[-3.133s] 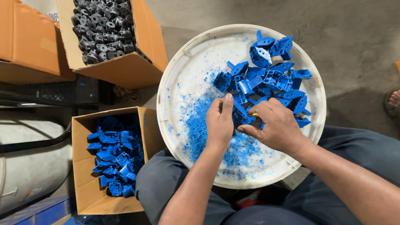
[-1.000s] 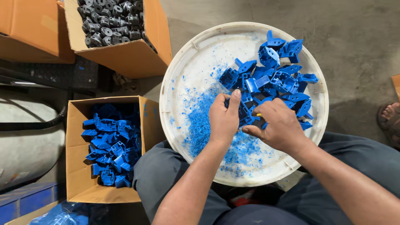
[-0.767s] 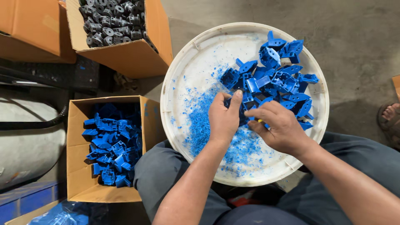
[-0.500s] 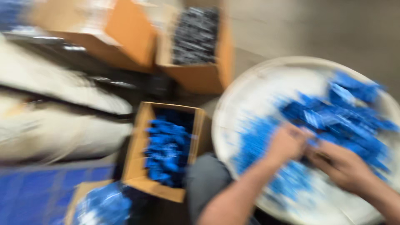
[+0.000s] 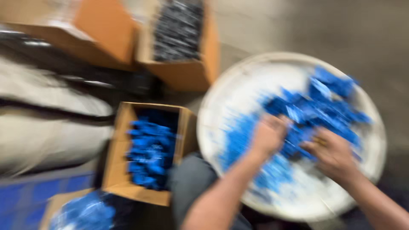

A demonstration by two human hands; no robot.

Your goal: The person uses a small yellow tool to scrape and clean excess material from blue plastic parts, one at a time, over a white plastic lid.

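The view is badly blurred. A round white tray rests on my lap and holds a heap of small blue plastic parts plus blue crumbs. My left hand and my right hand are both in the heap near the tray's middle, fingers curled among the blue parts. Whether either hand grips a part cannot be made out.
A cardboard box of blue parts stands left of my knee. Behind it is a cardboard box of dark grey parts. A pale sack lies at the left. A bag of blue pieces sits at the bottom left.
The camera has swung left and the picture has blurred, so the tray now sits at the right. Both hands stay in the blue heap.
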